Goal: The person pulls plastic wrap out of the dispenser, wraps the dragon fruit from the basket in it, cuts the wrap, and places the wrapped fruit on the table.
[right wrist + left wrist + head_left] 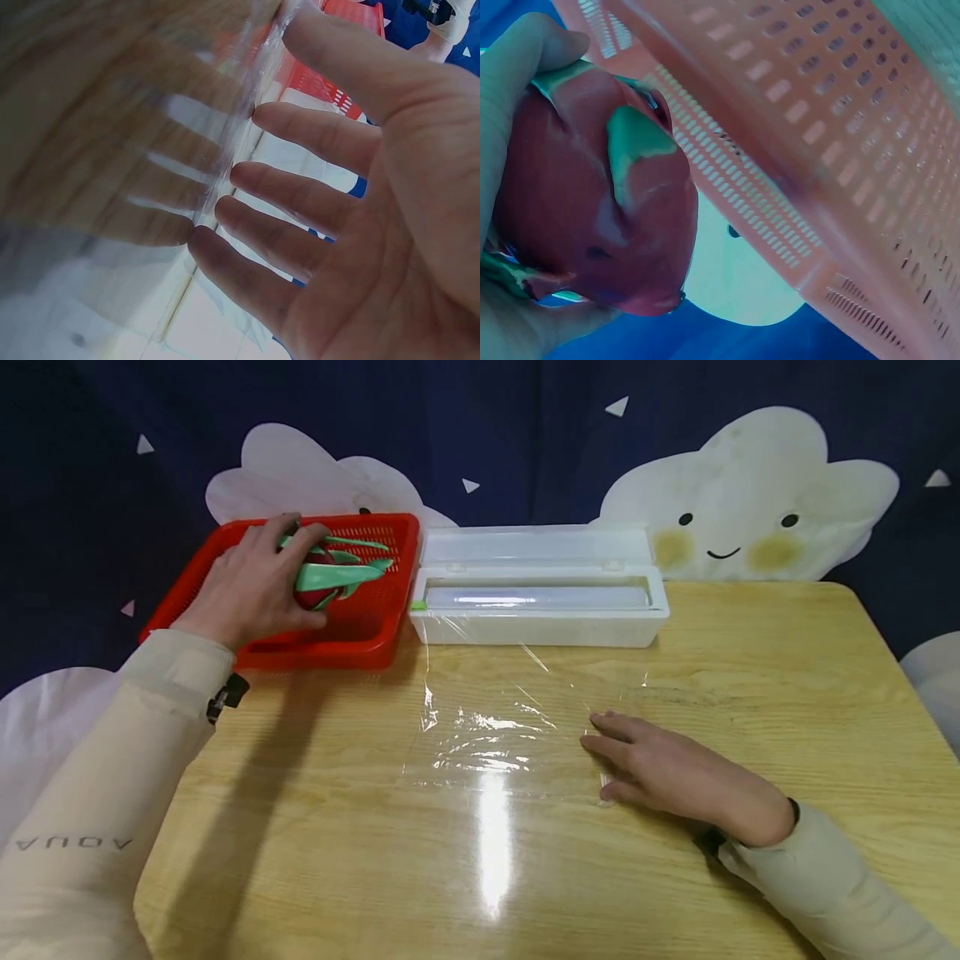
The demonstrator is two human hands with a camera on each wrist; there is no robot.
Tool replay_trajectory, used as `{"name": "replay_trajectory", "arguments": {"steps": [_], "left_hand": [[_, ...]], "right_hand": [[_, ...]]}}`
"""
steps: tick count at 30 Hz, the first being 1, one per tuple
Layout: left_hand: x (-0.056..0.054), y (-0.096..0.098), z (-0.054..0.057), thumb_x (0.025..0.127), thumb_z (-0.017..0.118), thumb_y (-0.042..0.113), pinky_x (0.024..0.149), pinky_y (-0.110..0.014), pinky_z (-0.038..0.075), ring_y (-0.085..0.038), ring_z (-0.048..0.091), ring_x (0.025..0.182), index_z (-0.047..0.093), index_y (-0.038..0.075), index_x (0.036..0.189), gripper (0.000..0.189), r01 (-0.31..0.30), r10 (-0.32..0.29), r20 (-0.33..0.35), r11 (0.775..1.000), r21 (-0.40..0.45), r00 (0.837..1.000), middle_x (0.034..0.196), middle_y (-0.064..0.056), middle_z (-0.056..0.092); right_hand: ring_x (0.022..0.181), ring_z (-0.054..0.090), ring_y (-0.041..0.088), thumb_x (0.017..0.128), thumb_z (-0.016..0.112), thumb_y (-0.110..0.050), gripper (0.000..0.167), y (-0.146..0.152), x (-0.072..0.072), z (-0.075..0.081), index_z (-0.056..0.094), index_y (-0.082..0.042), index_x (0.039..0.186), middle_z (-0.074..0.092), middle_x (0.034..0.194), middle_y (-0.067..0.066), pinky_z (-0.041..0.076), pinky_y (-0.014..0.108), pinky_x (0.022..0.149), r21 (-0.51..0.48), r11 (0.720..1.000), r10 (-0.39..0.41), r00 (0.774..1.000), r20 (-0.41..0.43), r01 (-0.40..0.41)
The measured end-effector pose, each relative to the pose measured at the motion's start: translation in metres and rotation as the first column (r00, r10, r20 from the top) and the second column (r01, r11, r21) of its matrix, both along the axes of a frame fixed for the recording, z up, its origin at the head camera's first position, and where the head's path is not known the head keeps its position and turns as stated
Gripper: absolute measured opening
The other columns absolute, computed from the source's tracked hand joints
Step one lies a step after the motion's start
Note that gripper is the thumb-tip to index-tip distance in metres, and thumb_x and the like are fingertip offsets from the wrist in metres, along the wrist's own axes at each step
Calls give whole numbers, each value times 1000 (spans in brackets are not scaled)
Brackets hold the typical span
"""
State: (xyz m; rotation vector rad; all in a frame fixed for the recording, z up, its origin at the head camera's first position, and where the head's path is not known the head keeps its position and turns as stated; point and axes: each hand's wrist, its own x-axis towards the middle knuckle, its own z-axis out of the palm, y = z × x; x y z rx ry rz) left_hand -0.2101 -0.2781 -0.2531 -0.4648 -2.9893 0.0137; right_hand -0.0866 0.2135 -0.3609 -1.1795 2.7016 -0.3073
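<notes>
Touching the clear film [491, 722] is the spread right hand [663, 768]; the left hand [253, 578] grips a dragon fruit [324, 577].

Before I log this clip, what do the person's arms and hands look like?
The left hand and right hand are ungloved. The left sleeve is cream with dark lettering; the right sleeve is cream, no lettering showing. Small black devices show at both wrists.
</notes>
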Motion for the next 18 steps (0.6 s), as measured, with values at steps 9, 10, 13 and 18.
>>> {"name": "replay_trajectory", "arguments": {"steps": [9, 10, 13, 18], "left_hand": [[18, 10, 11, 78, 87, 36, 99, -77, 47, -52, 40, 138, 26, 28, 161, 104, 27, -27, -73, 1000, 0, 997, 169, -20, 23], [19, 12, 12, 77, 87, 36, 99, -77, 47, -52, 41, 137, 27, 29, 162, 104, 33, -33, -80, 999, -3, 996, 169, -20, 24], [23, 17, 15, 76, 88, 37, 97, -76, 49, -51, 42, 136, 28, 29, 161, 104, 54, -54, -98, 999, -7, 994, 168, -21, 26], [29, 26, 19, 76, 88, 37, 96, -75, 50, -51, 44, 137, 27, 31, 162, 107, 73, -74, -121, 997, -8, 990, 167, -20, 28]], "right_hand": [[141, 52, 46, 94, 76, -35, 62, 0, -1, 1, 59, -5, 145, 52, 154, 25, 52, 58, 108, 0, 1000, 10, 1000, 1, -10], [141, 52, 46, 93, 76, -35, 62, 0, -1, 1, 59, -5, 145, 51, 154, 25, 52, 58, 107, 0, 1000, 9, 1000, 2, -9], [141, 52, 46, 93, 76, -35, 62, 0, -1, 1, 59, -5, 144, 52, 153, 25, 51, 58, 108, -1, 1000, 8, 1000, 3, -8], [141, 52, 45, 93, 76, -35, 62, 0, 0, 2, 59, -4, 144, 53, 153, 26, 50, 58, 110, -11, 1000, 7, 1000, 5, -7]]}}
